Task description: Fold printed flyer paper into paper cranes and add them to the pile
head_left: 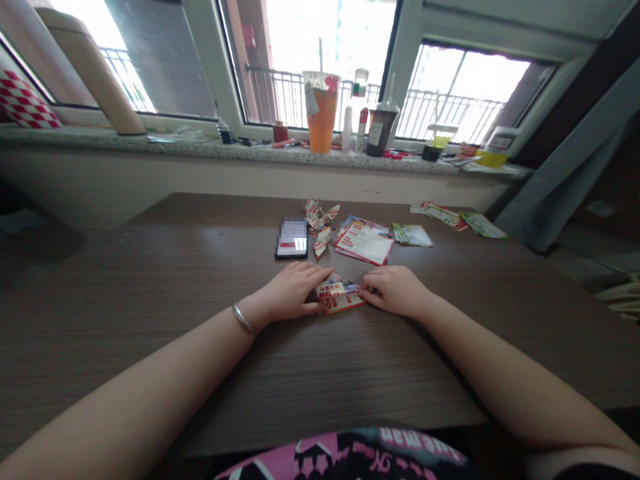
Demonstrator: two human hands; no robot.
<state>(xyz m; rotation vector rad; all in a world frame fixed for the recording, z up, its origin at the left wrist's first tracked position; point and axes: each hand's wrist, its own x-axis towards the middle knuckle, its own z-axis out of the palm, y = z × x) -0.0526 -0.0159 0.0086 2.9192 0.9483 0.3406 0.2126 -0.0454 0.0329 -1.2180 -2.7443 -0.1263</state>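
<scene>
Left hand [290, 291], right hand [393, 290]: apparently on either end of folded leaflet [340, 298].

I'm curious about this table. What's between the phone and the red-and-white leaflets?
A little pile of folded paper shapes lies between the phone and the leaflets, seen in the head view.

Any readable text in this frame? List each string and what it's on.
Nothing reads clearly.
On the folded flyer between the left hand and right hand: red print, too small.
On the flyers behind it: too small.
On the phone: screen blurred.
On the cup label: too small.
On the shirt: lettering cut off, unreadable.
</scene>
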